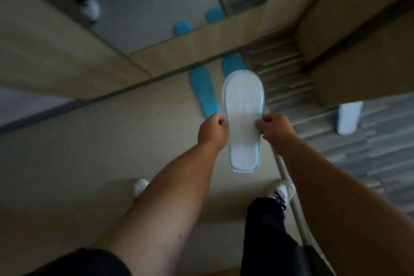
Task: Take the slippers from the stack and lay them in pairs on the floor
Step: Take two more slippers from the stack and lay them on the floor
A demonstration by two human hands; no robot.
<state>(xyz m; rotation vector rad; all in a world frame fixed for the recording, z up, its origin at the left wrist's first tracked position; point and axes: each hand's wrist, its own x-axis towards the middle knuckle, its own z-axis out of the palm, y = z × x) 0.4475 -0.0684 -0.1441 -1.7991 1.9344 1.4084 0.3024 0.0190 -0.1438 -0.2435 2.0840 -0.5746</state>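
I hold a white slipper [243, 119] up in the air in front of me, sole side facing me, toe end pointing away and heel end toward my body. My left hand [211, 132] pinches its left edge about halfway along, fingers curled in tight against the rim. My right hand [274, 129] pinches the opposite edge at the same height, fingers [261, 123] bunched and pressed onto the sole. The slipper sits between my two hands, touching both, its toe well beyond my knuckles. Whether it is one slipper or several stacked flat I cannot tell. On the tan floor [112, 152] beyond it two blue slippers [205, 92] lie side by side against a mirror [145, 6]. Another white slipper [348, 119] lies far right on the striped carpet [369, 152]
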